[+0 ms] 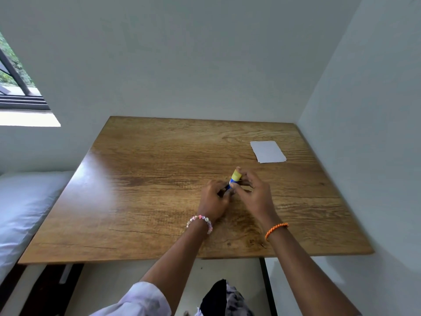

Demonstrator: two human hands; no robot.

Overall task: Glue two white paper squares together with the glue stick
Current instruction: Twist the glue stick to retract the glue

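Note:
Both my hands meet over the middle of the wooden table [145, 183]. My left hand [214, 199] grips the blue body of the glue stick [233, 179]. My right hand [255, 190] has its fingers around the stick's yellow cap end, which points away from me. White paper squares [267, 151] lie flat in a small stack at the far right of the table, apart from both hands. How many sheets are in the stack I cannot tell.
White walls close the table in at the back and on the right. A white cushion [25, 208] lies to the left, below a window [16, 87]. A dark table leg [267, 286] stands under the front edge.

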